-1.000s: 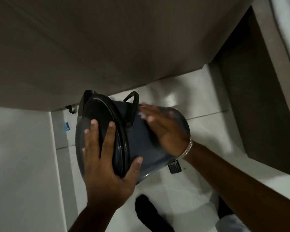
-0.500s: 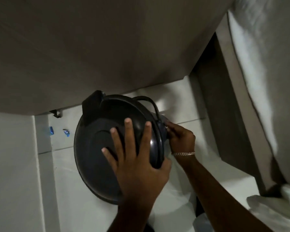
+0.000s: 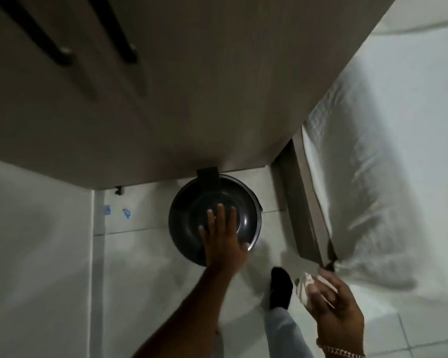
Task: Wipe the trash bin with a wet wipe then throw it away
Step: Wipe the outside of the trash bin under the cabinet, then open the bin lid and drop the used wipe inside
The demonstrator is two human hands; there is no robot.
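Note:
The dark round trash bin (image 3: 189, 218) stands upright on the white tiled floor against a brown cabinet, seen from above with its lid closed. My left hand (image 3: 224, 240) lies flat on the lid's near right part, fingers spread, holding nothing. My right hand (image 3: 330, 303) is off the bin, low at the right, with its fingers closed around a crumpled white wet wipe (image 3: 305, 286).
A brown cabinet front (image 3: 192, 86) rises behind the bin. A bed with white bedding (image 3: 373, 177) and its frame fill the right. My foot in a dark sock (image 3: 279, 288) stands on the floor. Two small blue bits (image 3: 126, 213) lie left of the bin.
The bin went from tilted in both hands to standing upright on the floor. My right hand left the bin's side and pulled back to the right with the wipe. The view rose.

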